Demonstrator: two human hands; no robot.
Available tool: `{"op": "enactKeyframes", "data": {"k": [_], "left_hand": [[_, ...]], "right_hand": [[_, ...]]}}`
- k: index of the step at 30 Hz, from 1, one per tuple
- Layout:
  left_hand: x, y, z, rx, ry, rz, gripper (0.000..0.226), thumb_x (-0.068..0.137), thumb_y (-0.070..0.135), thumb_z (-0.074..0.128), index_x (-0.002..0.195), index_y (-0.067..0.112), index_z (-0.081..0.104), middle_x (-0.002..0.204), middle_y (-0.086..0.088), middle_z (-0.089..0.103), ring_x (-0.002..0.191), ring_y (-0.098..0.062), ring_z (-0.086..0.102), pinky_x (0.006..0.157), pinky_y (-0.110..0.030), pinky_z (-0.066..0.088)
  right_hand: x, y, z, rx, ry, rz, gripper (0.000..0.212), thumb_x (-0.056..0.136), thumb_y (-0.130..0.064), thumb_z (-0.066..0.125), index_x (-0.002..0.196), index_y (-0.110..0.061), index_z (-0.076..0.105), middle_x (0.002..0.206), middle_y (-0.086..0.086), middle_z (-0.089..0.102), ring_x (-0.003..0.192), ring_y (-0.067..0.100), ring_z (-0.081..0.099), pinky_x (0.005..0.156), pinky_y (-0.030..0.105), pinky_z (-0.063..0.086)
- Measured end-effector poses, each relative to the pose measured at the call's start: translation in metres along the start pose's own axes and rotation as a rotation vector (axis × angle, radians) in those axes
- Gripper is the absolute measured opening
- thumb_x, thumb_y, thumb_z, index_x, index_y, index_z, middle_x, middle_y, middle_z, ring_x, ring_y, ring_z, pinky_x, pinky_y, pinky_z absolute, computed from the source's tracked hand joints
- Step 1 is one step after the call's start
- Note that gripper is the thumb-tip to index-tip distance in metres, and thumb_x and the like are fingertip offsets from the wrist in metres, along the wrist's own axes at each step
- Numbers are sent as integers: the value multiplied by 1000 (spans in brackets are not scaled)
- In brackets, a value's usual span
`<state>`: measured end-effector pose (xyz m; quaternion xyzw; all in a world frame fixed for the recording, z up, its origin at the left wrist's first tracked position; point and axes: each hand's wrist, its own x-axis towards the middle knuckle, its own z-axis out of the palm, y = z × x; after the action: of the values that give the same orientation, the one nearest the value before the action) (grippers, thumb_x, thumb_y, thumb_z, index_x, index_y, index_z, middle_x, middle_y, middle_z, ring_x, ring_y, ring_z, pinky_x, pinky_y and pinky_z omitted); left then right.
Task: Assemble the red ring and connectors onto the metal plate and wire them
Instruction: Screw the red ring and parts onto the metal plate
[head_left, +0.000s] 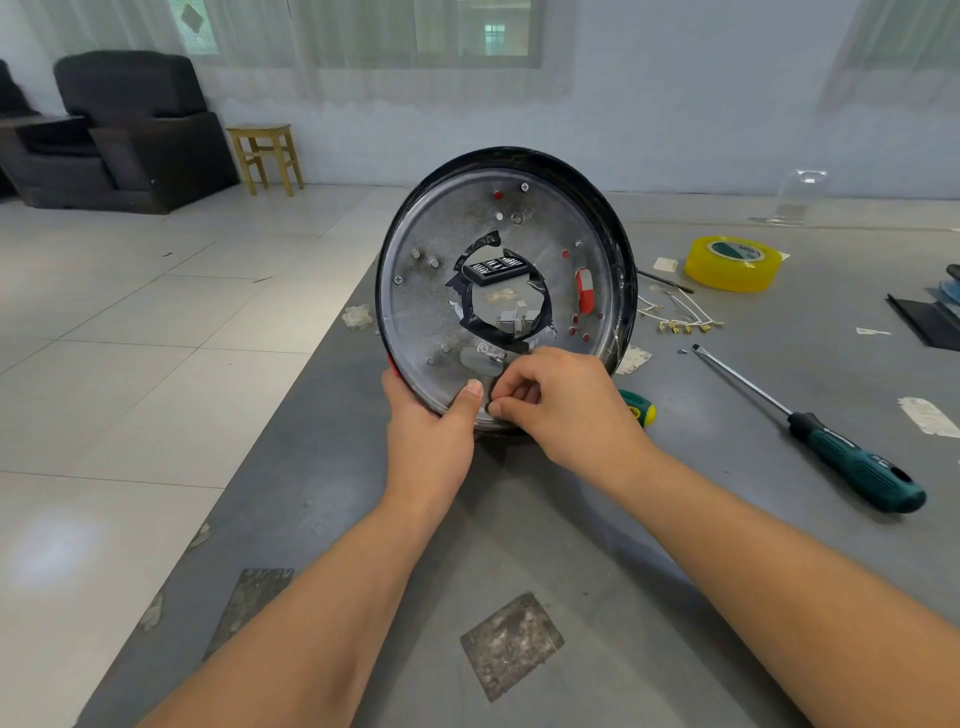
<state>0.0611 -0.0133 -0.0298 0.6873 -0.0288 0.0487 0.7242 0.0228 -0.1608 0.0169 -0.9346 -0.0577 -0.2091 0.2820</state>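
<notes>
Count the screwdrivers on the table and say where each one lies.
2. One long screwdriver with a dark teal handle lies right of the metal plate. A second's green-and-yellow handle shows just behind the right hand; its shaft is hidden. Others could be hidden.
</notes>
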Motion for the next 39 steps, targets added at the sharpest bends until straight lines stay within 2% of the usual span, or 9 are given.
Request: {"op": "enactKeyframes", "data": {"k": [7,10,13,17,21,27,32,37,39], "left_hand": [[-3,3,1,-23,12,-1,51,76,36,76,113,53,45,112,11,73,108,-21,73,96,-56,58],[-2,4,1,-11,26,-10,52,75,38,76,114,51,44,111,11,72,107,-21,73,95,-56,59],[-1,5,0,-10,36,-12,64,75,39,76,130,36,44,113,9,71,107,-22,72,95,-56,59],[2,4,-4,-80,54,-42,68,77,35,76,136,31,44,112,14,71,107,-16,72,89,-48,63],[7,2,-7,-233,75,-84,59,93,12,75,140,30,44,121,12,70,105,-9,73,75,-31,64],[7,10,-10,-433,103,-139,54,100,1,66,147,19,47,138,-5,66,121,-22,69,89,-46,64],[7,13,-14,-513,170,-129,52,100,-1,65,145,18,48,136,-4,68,120,-21,70,83,-38,65],[17,14,-21,-512,253,-102,50,99,-1,66,140,20,48,134,-1,67,117,-17,71,78,-34,65],[20,14,-23,-542,264,-102,50,98,-3,65,138,22,48,132,0,67,116,-17,71,78,-35,65]], "right_hand": [[-2,1,1,67,26,-14,19,83,-22,84,90,-26,67,77,-15,62,69,1,61,70,24,56],[-6,2,3,13,42,-105,15,86,-23,81,92,-23,67,82,-14,59,72,2,57,73,28,55],[-12,6,2,-9,63,-175,18,89,-27,77,104,-20,69,97,-8,62,88,6,59,84,27,53],[-21,24,-11,-94,267,-255,16,91,-21,72,104,-13,66,107,0,61,103,19,56,93,30,45],[-27,54,-30,-158,405,-77,21,90,-20,71,103,-10,58,110,5,57,105,24,50,93,32,40],[-32,82,-29,-353,18,213,52,96,-46,62,139,-20,51,137,1,53,125,25,48,105,39,42],[-30,83,-23,-301,-83,199,34,99,-30,58,132,-21,60,125,2,60,116,25,53,94,32,40],[-34,87,-29,7,72,271,28,98,-34,64,125,-39,63,114,-16,69,90,1,57,71,8,36],[-35,86,-32,161,151,324,22,96,-39,67,115,-47,61,102,-18,72,86,0,64,70,9,44]]}}
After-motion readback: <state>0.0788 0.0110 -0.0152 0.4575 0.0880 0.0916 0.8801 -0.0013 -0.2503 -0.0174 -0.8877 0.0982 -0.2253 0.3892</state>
